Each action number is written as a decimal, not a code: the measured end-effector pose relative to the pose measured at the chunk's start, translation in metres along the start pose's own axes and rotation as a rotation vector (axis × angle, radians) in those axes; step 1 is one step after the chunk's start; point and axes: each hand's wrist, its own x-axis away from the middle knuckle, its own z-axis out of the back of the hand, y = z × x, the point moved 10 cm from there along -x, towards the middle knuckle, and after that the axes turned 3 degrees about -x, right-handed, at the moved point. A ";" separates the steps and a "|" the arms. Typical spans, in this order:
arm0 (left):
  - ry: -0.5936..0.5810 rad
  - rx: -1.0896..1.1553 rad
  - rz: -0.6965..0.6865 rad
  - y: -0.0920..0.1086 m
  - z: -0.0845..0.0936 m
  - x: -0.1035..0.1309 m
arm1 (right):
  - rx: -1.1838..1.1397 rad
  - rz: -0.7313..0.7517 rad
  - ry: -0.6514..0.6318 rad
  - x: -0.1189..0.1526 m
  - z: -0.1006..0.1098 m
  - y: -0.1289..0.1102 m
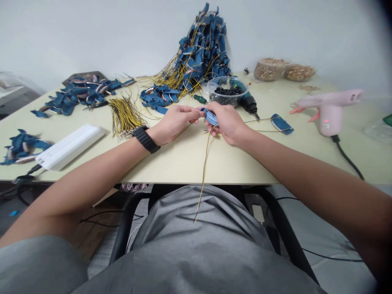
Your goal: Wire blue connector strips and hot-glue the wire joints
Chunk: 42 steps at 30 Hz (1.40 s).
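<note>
My right hand (pixel 226 122) holds a small blue piece (pixel 210 117) between its thumb and fingers at the middle of the table. Beside it, my left hand (pixel 179 121) is closed in a pinch at the left end of that piece, touching it or a thin wire; which one is too small to tell. A yellow and black wire (pixel 204 171) hangs from the piece over the table's front edge onto my lap. To the right of my right hand lies another blue piece (pixel 281 123) with thin wires running towards the hand.
Behind my hands stand a tub of black parts (pixel 226 92), a power tool (pixel 248 100) and a tall blue pile (pixel 202 53). Yellow wires (pixel 125 114) and a white box (pixel 70 147) lie left. A pink glue gun (pixel 330 110) stands right, its cable trailing forward.
</note>
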 end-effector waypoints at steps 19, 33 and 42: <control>0.062 -0.001 0.036 -0.003 -0.001 -0.001 | -0.015 0.013 0.022 0.000 -0.001 -0.001; 0.046 -0.049 0.044 -0.005 0.001 -0.003 | -0.008 0.011 0.006 0.006 -0.003 -0.003; 0.052 -0.075 0.047 -0.003 0.001 -0.001 | -0.030 0.018 0.002 0.002 0.000 -0.001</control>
